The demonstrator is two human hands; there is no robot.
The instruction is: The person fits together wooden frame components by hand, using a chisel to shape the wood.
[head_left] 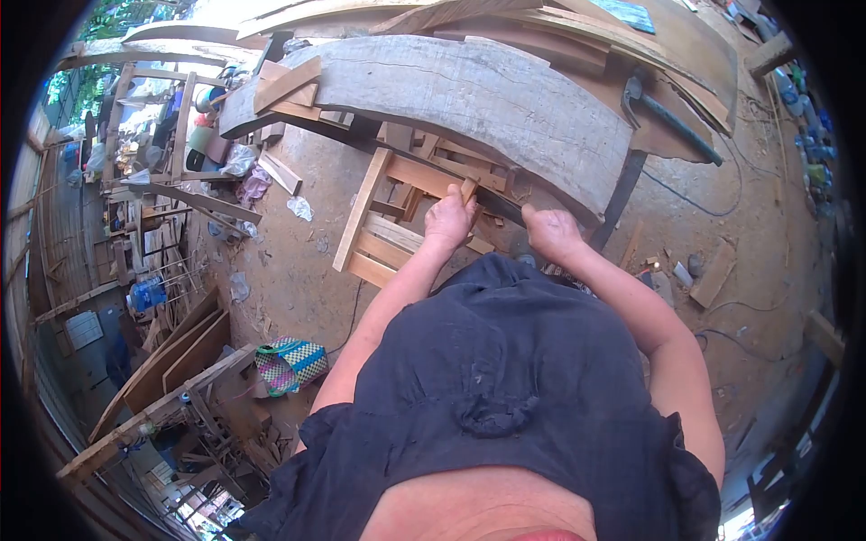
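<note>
the wooden frame (363, 209) is just in front of the person's body, on the near side of the bench (469, 99), its pale end rail slanting and slats running off to the right. the left hand (450, 217) is closed over the frame, thumb and fingers pinching a small upright block (469, 189). the right hand (552, 234) is curled shut just beside it, at the near end of a dark strip (502, 204) that slants up toward the block; i cannot tell what the strip is. the bench is a thick, curved grey slab, with two short boards (289, 84) crossed at its left end. a hammer (672, 122) with a bluish handle lies at its right end, and long planks (577, 32) are piled along its far side. on the dirt floor (307, 243) are offcuts, scraps of plastic and a dark cable (695, 209). a checked basket (290, 365) sits off to the left, near some leaning boards (171, 370).
</note>
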